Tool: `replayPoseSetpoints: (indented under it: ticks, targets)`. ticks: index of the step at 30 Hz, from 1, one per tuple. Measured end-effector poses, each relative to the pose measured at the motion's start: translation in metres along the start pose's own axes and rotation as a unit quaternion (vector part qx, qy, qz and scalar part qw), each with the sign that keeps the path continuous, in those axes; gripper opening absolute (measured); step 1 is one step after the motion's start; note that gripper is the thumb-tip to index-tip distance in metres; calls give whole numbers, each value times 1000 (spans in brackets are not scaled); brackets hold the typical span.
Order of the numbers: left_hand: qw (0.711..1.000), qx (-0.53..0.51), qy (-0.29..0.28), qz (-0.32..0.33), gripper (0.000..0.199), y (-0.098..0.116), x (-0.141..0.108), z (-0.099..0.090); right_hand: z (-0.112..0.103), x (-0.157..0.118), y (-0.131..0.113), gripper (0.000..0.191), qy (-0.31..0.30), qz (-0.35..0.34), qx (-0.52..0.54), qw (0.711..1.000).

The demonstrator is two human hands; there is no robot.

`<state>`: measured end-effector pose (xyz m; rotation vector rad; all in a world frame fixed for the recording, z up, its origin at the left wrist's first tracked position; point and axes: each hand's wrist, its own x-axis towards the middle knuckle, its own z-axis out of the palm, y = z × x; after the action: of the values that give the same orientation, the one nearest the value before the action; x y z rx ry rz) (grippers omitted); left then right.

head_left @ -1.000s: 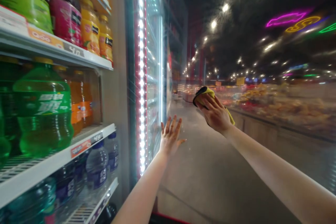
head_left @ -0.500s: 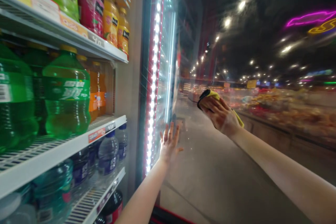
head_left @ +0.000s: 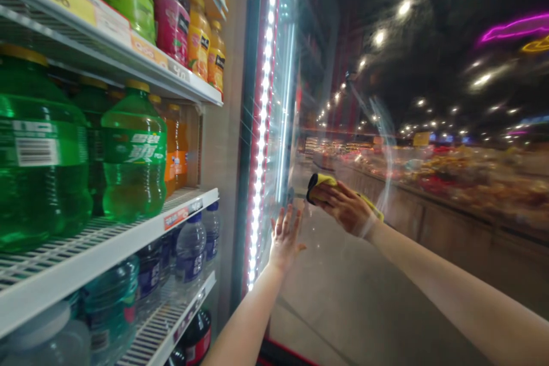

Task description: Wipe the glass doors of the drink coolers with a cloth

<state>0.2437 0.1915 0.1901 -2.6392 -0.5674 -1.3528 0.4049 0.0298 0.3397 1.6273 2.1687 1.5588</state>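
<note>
The left hand (head_left: 283, 240) is spread, fingers apart and pointing up and away, just right of the bright light strip (head_left: 262, 120) and against or very near the clear glass door (head_left: 389, 166). The right hand (head_left: 345, 210) lies over the yellow cloth (head_left: 321, 180), its fingers stretched along it; the thumb is hidden, so I cannot tell whether it grips. The cloth, dark along its edge, sits at the scene's middle, right of the left hand and slightly farther up the glass, where pale curved streaks show. At left, a white shelf (head_left: 107, 255) carries green bottles (head_left: 135, 168), with orange bottles (head_left: 178, 154) behind them at its far right end. Through the glass, the floor (head_left: 355, 291) stretches away.
</note>
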Motion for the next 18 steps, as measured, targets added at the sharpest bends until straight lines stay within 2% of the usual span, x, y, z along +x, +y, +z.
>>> replayPoseSetpoints:
  ticks: [3, 6, 8, 10, 12, 15, 18]
  targets:
    - [1000, -9, 9, 4, 118, 0, 1, 2, -17, 33, 23, 58, 17, 97, -20, 995]
    - [1000, -3, 18, 6, 108, -2, -6, 5, -13, 69, 11, 57, 28, 139, -10, 990]
    - [1000, 16, 25, 5, 102, -6, -16, 7, 1, 74, -14, 58, 16, 110, 16, 994]
    - [998, 44, 33, 4, 102, -11, -30, 9, 18, 64, -38, 61, -9, 50, 55, 997]
    - [996, 76, 34, -6, 106, -15, -42, 9, 29, 50, -51, 60, -27, -5, 101, 995]
    - [993, 112, 14, -41, 109, -21, -49, 4, 31, 49, -40, 49, 8, -9, 179, 984]
    - [989, 133, -6, -68, 109, -28, -43, -5, 25, 82, -13, 29, 77, 43, 235, 968]
